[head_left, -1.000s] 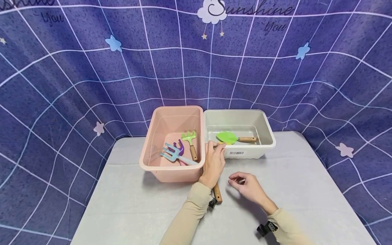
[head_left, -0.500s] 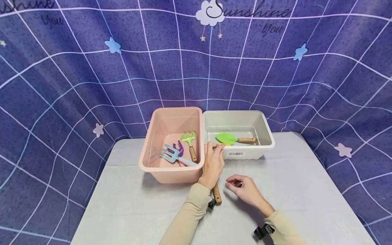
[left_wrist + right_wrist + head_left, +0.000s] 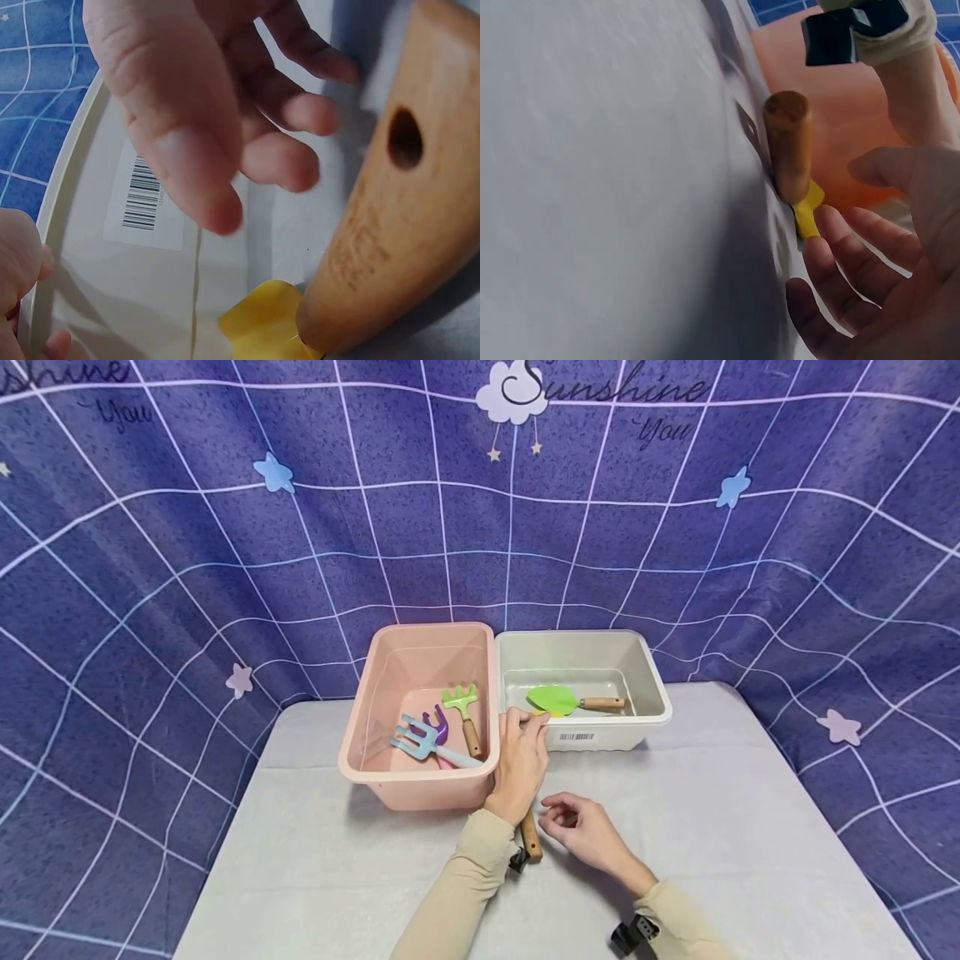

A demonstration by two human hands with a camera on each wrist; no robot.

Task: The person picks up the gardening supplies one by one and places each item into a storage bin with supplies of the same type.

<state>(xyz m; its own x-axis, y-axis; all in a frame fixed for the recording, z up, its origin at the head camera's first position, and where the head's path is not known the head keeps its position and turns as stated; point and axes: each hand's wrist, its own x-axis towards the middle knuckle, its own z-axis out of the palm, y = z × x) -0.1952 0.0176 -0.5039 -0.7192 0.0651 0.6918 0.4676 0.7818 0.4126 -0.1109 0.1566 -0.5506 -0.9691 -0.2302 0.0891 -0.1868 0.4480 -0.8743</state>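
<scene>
My left hand grips the front rim of the white bin near its left corner, fingers curled over the edge. Below that wrist, a tool with a wooden handle lies on the table. The handle's neck leads to a yellow metal part, mostly hidden in the head view. My right hand hovers just right of the handle, holding nothing, its fingers loosely bent and apart. Inside the white bin rests a green trowel with a wooden handle, a bit of yellow showing under it.
The pink bin stands against the white bin's left side. In it lie a light-blue hand fork, a purple tool and a green rake with a wooden handle. A blue patterned curtain hangs behind the table.
My right hand has moved left, closer to the wooden handle. The left hand has stayed at the white bin's rim, and the tools lie as before.
</scene>
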